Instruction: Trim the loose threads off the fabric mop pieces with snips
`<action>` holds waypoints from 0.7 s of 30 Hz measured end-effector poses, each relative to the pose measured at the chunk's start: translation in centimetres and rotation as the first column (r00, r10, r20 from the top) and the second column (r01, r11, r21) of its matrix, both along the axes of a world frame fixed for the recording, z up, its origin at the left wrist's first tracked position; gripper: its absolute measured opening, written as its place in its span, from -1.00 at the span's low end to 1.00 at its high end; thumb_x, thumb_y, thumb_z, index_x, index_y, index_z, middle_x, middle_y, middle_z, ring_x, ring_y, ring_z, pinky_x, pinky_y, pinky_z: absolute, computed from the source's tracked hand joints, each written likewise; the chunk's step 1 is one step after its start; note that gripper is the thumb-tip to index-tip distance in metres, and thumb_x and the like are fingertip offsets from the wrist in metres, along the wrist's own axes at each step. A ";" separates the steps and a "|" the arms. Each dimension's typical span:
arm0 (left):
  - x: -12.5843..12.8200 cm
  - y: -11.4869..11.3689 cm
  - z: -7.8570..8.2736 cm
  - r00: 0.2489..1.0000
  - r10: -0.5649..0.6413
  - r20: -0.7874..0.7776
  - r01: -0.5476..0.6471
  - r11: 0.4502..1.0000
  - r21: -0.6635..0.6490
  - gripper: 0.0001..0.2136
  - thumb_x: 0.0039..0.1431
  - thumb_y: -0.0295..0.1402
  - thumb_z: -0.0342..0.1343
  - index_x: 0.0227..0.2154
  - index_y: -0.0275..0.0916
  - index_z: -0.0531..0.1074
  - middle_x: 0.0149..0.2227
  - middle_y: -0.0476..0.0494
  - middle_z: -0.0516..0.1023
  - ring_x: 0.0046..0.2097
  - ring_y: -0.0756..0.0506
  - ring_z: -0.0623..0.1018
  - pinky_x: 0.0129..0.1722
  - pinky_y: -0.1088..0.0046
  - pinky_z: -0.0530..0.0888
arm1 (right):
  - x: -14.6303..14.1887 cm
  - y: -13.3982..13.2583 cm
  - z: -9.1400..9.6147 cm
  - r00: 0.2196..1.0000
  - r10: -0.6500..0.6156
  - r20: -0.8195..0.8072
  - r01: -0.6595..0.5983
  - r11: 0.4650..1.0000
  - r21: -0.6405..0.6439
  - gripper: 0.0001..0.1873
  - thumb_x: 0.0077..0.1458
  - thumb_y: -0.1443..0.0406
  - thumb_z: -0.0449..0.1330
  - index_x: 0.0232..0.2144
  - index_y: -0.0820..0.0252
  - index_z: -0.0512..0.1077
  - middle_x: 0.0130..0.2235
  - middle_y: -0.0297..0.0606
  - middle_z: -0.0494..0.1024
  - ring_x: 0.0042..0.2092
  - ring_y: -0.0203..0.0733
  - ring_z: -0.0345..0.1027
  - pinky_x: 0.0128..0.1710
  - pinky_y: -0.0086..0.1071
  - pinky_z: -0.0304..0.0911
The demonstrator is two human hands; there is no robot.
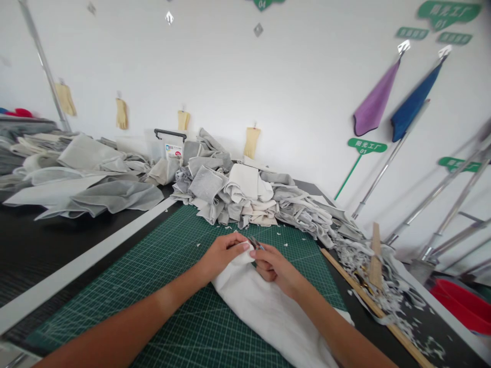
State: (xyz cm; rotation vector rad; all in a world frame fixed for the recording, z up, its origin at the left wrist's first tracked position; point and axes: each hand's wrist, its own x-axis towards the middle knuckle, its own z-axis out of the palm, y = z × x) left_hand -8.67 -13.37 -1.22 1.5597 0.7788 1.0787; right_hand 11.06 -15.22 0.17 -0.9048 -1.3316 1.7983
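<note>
The person's two bare forearms reached in from the bottom of the view across a green cutting mat printed with a pale grid. The left hand was curled over the gathered end of a long white cloth, fingers closed on top and pressing it together. The right hand sat just beside it with its fingers bent inward, against the same bunched end. A small dark metal cutting tool, perhaps snips, showed between the two hands, and I could not tell whether the right hand was pinching it. The cloth lay diagonally on the mat, its far end held up in the hands and its near end running out of view. Small white scraps dotted the mat. Beyond it rose a heaped pile of grey and cream fabric pieces, with more grey fabric spread to the left. To the right, a wooden ruler lay along the mat's edge beside a drift of white trimmings, and a red basin stood lower down.
</note>
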 end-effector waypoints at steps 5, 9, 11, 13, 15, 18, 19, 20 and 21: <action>0.0 -0.2 0.5 0.999 -0.006 0.049 0.007 1.000 -0.020 -0.76 0.19 -0.18 0.16 -0.26 -0.28 0.51 -0.33 -0.07 0.55 -0.30 -0.03 0.47 -0.30 0.50 0.34 | -0.2 -0.5 0.7 0.999 0.024 -0.044 -0.025 1.000 -0.008 -0.65 0.12 0.25 0.29 -0.42 0.13 0.12 -0.56 -0.59 -0.13 -0.58 -0.46 -0.42 -0.64 -0.48 -0.41; -0.2 -0.3 1.1 0.998 0.052 0.035 -0.053 0.998 0.021 -0.75 0.21 -0.16 0.14 -0.27 -0.27 0.50 -0.34 -0.07 0.54 -0.30 -0.04 0.45 -0.30 0.49 0.34 | 0.0 -0.3 1.0 0.995 0.101 0.023 -0.102 0.995 0.008 -0.55 0.11 0.22 0.30 -0.50 0.12 0.04 -0.59 -0.60 -0.12 -0.60 -0.47 -0.40 -0.64 -0.46 -0.41; -0.3 -0.6 1.6 0.993 0.116 0.017 -0.117 0.991 0.060 -0.75 0.21 -0.16 0.13 -0.28 -0.26 0.50 -0.34 -0.06 0.53 -0.31 -0.04 0.44 -0.31 0.49 0.34 | 0.4 -0.1 1.3 0.992 0.106 0.074 -0.109 0.994 0.028 -0.57 0.12 0.18 0.29 -0.49 0.12 0.08 -0.61 -0.60 -0.10 -0.61 -0.46 -0.38 -0.65 -0.46 -0.41; -0.3 -0.9 2.1 0.986 0.167 0.009 -0.167 0.982 0.084 -0.76 0.22 -0.15 0.12 -0.29 -0.25 0.49 -0.36 -0.04 0.52 -0.32 -0.03 0.42 -0.33 0.50 0.33 | 0.8 0.1 1.7 0.987 0.091 0.130 -0.100 0.993 0.062 -0.59 0.11 0.14 0.29 -0.47 0.13 0.12 -0.62 -0.61 -0.09 -0.60 -0.45 -0.37 -0.65 -0.45 -0.41; -0.3 -1.1 2.5 0.982 0.188 0.012 -0.189 0.977 0.096 -0.75 0.22 -0.14 0.11 -0.29 -0.24 0.49 -0.37 -0.04 0.52 -0.33 -0.04 0.43 -0.33 0.50 0.33 | 1.2 0.2 2.2 0.978 0.085 0.189 -0.104 0.990 0.096 -0.59 0.10 0.11 0.30 -0.47 0.14 0.15 -0.62 -0.60 -0.07 -0.59 -0.45 -0.35 -0.64 -0.45 -0.39; -0.3 -1.4 2.8 0.983 0.182 0.011 -0.182 0.978 0.098 -0.74 0.21 -0.13 0.12 -0.29 -0.23 0.50 -0.37 -0.04 0.52 -0.32 -0.06 0.44 -0.32 0.49 0.35 | 1.7 0.3 2.8 0.944 0.103 0.313 -0.148 0.981 0.125 -0.61 0.07 0.07 0.32 -0.45 0.17 0.24 -0.62 -0.57 0.00 -0.59 -0.44 -0.27 -0.62 -0.46 -0.34; -0.3 -1.5 2.9 0.984 0.178 0.007 -0.178 0.979 0.097 -0.74 0.20 -0.12 0.12 -0.29 -0.23 0.50 -0.37 -0.05 0.52 -0.32 -0.06 0.44 -0.32 0.49 0.35 | 1.9 0.3 3.0 0.926 0.116 0.358 -0.170 0.977 0.125 -0.61 0.05 0.05 0.32 -0.43 0.18 0.28 -0.63 -0.56 0.03 -0.59 -0.44 -0.24 -0.62 -0.46 -0.32; -0.3 -1.5 3.0 0.984 0.177 0.003 -0.177 0.979 0.098 -0.74 0.20 -0.12 0.12 -0.29 -0.23 0.50 -0.38 -0.05 0.52 -0.33 -0.06 0.44 -0.33 0.49 0.34 | 2.1 0.3 3.1 0.907 0.126 0.402 -0.191 0.974 0.125 -0.62 0.05 0.04 0.32 -0.41 0.19 0.31 -0.62 -0.55 0.06 -0.59 -0.44 -0.21 -0.62 -0.46 -0.30; -0.4 -1.6 3.1 0.983 0.181 0.001 -0.180 0.978 0.101 -0.74 0.19 -0.13 0.13 -0.29 -0.23 0.50 -0.39 -0.04 0.51 -0.34 -0.06 0.43 -0.34 0.49 0.34 | 2.2 0.4 3.3 0.888 0.128 0.443 -0.207 0.969 0.135 -0.63 0.05 0.04 0.32 -0.40 0.20 0.35 -0.61 -0.53 0.09 -0.58 -0.43 -0.18 -0.61 -0.47 -0.27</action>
